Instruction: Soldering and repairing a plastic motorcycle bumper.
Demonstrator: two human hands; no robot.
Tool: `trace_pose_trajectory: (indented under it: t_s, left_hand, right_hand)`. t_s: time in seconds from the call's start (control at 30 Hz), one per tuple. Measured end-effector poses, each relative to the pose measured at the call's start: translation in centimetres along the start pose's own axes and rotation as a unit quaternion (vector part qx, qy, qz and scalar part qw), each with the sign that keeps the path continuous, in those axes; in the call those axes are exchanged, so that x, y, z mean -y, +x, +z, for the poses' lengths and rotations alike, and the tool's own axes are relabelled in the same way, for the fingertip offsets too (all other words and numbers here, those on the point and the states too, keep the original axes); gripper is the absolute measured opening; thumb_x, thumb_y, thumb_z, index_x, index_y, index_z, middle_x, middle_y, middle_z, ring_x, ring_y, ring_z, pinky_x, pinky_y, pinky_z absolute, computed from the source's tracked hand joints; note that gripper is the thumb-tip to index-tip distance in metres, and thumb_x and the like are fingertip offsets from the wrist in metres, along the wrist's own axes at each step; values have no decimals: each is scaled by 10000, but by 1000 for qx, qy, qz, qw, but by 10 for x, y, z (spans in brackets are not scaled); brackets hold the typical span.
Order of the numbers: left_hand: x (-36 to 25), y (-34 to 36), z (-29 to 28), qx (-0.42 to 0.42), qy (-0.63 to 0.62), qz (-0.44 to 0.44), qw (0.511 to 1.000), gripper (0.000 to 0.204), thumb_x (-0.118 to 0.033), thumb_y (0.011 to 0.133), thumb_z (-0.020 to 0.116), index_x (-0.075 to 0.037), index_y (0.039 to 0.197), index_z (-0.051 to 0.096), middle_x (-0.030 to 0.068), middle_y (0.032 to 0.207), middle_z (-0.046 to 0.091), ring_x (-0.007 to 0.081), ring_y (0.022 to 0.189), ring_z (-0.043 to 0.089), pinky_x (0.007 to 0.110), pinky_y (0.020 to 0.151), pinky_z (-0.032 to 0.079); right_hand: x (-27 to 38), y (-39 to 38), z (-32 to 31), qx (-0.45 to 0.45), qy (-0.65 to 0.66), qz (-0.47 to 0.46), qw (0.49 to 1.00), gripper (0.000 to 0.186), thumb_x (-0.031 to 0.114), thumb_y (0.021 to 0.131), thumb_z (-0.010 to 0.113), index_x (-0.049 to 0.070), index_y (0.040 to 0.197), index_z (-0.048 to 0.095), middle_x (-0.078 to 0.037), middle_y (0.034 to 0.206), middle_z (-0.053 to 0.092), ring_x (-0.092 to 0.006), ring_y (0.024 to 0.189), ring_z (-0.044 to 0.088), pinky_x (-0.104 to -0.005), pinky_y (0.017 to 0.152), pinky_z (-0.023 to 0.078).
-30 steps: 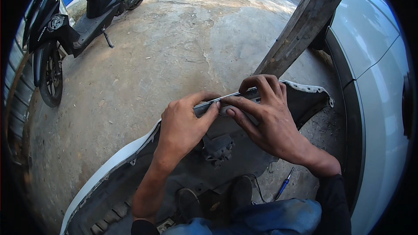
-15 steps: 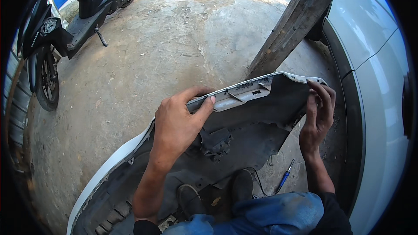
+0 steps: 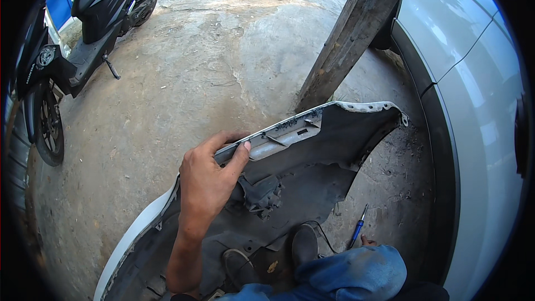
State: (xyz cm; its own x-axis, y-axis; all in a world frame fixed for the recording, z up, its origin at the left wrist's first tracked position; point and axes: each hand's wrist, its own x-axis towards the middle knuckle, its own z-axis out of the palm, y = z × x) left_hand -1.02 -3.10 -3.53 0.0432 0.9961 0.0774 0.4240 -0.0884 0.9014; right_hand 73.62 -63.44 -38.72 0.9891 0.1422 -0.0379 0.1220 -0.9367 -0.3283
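A car bumper [image 3: 312,177], white outside and dark inside, lies with its inner side toward me across the front of my feet. My left hand [image 3: 209,175] is closed on its upper edge, thumb on the inner side and fingers over the outside. A white ridged flange [image 3: 285,138] with a small slot runs beside the thumb. On the ground to the right lies a soldering iron [image 3: 358,228] with a blue handle and metal tip. My right hand [image 3: 367,241] is beside the handle; my knee hides most of it, so its grip cannot be made out.
A wooden post [image 3: 354,33] rises beyond the bumper. A white car [image 3: 473,106] stands close on the right. At the far left is a black motor scooter [image 3: 92,39] on concrete [image 3: 212,61]. A dark cord [image 3: 327,237] curves by my shoes [image 3: 304,245].
My right hand has left the bumper's right end and come down beside the soldering iron. My left hand keeps its hold on the edge. The view has shifted a little to the right.
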Motion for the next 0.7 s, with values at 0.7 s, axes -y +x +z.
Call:
trace_pose_trajectory:
  t_s: [0.7]
  left_hand:
    - [-8,-2,2,-9,74,2,997,316,-315,959,753,-65,1146,802,160,978,807,265,945,792,357,858,570]
  right_hand:
    - [317,-217,127,158,462,24,872,373,200,1041,685,34,1325,509,-83,847,652,-148,658,628,-303,529,489]
